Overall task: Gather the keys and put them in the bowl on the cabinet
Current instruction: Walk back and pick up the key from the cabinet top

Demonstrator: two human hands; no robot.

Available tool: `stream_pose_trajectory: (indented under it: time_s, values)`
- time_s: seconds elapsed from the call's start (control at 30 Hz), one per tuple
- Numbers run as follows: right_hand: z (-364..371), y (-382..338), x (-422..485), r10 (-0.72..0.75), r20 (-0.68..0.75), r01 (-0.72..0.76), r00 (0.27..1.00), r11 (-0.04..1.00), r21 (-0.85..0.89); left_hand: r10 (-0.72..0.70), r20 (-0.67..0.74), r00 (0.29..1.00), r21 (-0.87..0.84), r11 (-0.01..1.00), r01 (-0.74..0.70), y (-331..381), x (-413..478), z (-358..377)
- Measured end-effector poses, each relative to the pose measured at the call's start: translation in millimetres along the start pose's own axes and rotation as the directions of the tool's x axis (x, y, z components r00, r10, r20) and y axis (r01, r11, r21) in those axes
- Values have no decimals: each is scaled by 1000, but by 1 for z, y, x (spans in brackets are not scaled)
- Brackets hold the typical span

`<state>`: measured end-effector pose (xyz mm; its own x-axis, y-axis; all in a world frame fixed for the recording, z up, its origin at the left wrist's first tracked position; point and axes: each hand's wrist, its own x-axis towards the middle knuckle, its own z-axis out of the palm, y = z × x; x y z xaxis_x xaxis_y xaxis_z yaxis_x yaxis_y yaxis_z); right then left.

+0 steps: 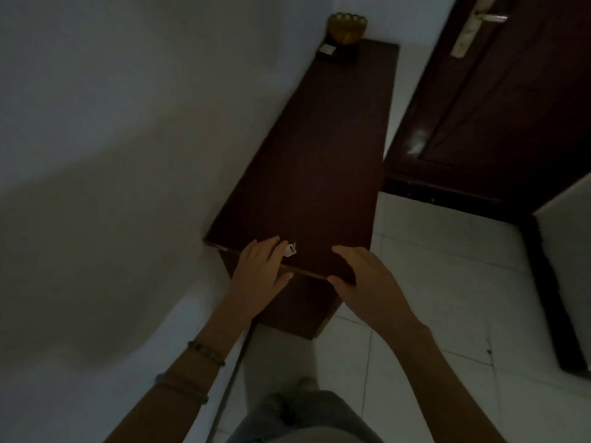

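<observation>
Gathering step: left hand (260, 266) lies open, fingers (271, 246) touching the keys (290, 250); right hand (358, 276) hovers open, empty. Next, pinch and carry them to the bowl (346, 27) at the cabinet (313, 161) far end.

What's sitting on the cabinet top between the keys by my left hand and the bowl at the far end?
Nothing visible: the cabinet top is bare from the keys to the bowl. A small pale object lies beside the bowl.
</observation>
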<state>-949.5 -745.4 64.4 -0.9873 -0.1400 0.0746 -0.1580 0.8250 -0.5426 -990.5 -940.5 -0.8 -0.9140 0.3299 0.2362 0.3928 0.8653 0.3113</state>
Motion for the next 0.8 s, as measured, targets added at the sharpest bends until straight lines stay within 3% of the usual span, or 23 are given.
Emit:
stream_pose_trajectory:
  time_s: [0.13, 0.3, 0.53, 0.8]
  values:
    - [-6, 5, -9, 43, -32, -44, 999, 999, -16, 24, -32, 999, -12, 1000, -24, -4, 9, 20]
    - [-13, 6, -21, 55, -60, -56, 997, 998, -11, -82, -104, 991, -42, 996, 78, -5, 23, 28]
    - [-24, 2, -31, 30, -130, -38, 991, 997, -61, -79, -84, 993, -25, 997, 77, 4, 30, 37]
    - [-30, -2, -37, -38, -186, 19, 982, 994, -104, -81, -165, 983, -150, 987, 56, 1, 26, 27]
